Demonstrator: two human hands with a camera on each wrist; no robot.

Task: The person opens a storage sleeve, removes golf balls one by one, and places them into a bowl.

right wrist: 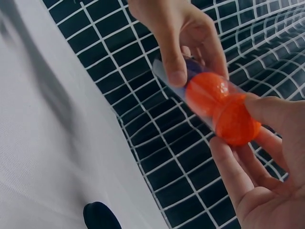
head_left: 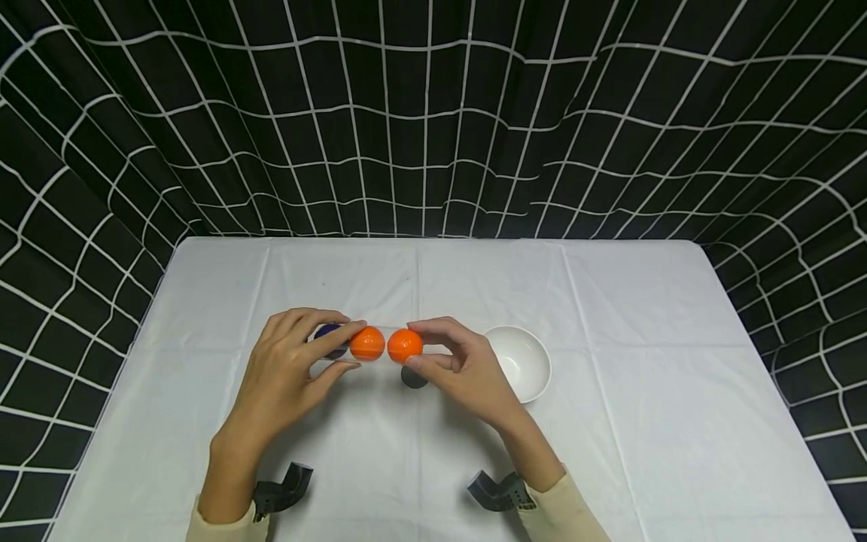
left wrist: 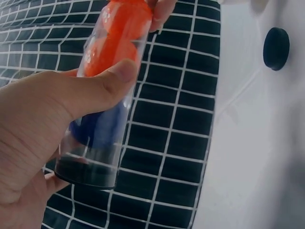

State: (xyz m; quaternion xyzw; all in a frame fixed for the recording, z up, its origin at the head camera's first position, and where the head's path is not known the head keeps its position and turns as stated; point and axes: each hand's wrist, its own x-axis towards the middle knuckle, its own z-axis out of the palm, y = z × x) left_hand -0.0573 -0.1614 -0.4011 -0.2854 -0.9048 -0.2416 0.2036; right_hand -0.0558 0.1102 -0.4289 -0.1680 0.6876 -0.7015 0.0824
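In the left wrist view my left hand (head_left: 281, 376) grips a clear tube (left wrist: 90, 167) with a dark closed end, its thumb across the side. Inside the tube, a dark blue ball (left wrist: 100, 126) lies toward that end, with an orange ball (head_left: 367, 343) beyond it. At the opposite end my right hand (head_left: 474, 369) pinches a second orange ball (head_left: 405, 346) between thumb and fingers. How far this ball sits inside the tube's mouth I cannot tell. The tube is held above the table, roughly level from left to right in the head view.
A round black cap (head_left: 414, 379) lies on the white-covered table (head_left: 643, 421), below the right hand's fingertips in the head view. A white bowl (head_left: 518, 365) stands just right of that hand. Black curtains with a white grid (head_left: 406, 135) surround the table's back and sides.
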